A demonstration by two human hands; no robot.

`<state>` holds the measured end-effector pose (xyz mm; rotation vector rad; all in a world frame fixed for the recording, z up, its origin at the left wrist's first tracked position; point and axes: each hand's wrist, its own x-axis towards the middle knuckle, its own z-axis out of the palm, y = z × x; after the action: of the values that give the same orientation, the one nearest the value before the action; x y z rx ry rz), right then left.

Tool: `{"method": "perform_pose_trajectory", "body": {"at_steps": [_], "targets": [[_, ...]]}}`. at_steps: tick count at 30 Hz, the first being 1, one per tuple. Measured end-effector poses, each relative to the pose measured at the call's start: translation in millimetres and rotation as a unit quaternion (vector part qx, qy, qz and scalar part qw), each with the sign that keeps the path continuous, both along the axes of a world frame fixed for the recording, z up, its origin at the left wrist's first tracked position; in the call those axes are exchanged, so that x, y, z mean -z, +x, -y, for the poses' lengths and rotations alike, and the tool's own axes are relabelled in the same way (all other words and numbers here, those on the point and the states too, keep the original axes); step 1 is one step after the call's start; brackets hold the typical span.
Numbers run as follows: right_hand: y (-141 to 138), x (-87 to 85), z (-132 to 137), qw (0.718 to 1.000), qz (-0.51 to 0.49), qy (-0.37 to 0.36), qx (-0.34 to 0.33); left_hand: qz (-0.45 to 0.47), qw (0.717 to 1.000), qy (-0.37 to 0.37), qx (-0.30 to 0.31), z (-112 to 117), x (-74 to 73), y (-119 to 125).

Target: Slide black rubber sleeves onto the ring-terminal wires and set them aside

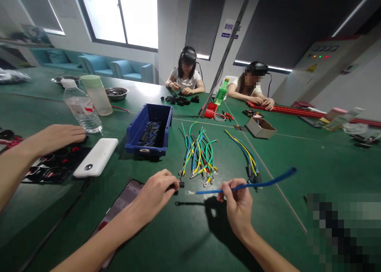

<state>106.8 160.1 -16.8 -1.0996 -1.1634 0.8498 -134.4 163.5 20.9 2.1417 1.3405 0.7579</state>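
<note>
My right hand (239,204) pinches a blue wire (266,183) between thumb and fingers. The wire's metal ring terminal (189,192) points left, a short way from my left hand (156,194). That hand is closed on short black tubes; one black tube end (181,184) sticks out past the fingertips. Beyond both hands lies a loose pile of green, yellow, blue and red wires (198,155) with ring terminals. Right of the pile, a bundle of blue and yellow wires (248,151) has dark sleeves at its near end.
A blue bin (129,139) with black tubes stands left of the wire pile. Nearby are a phone (126,196), a white power bank (97,157) and a water bottle (83,111). Another person's hand (58,139) reaches in from the left. Two people work across the table.
</note>
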Motion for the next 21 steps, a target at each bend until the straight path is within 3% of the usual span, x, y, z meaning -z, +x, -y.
{"method": "perform_pose_trajectory", "body": {"at_steps": [9, 15, 21], "targets": [[1, -11.3, 2, 1.0, 0.003, 0.011, 0.028, 0.025, 1.0, 0.011, -0.011, 0, 0.4, 0], [4, -6.2, -3, 0.999, 0.016, 0.025, 0.03, -0.024, 0.996, 0.083, 0.035, -2, 3.7, 2], [4, -5.6, -5, 0.998, 0.042, 0.045, 0.027, -0.021, 0.995, 0.088, 0.035, 1, 3.1, 3]]}}
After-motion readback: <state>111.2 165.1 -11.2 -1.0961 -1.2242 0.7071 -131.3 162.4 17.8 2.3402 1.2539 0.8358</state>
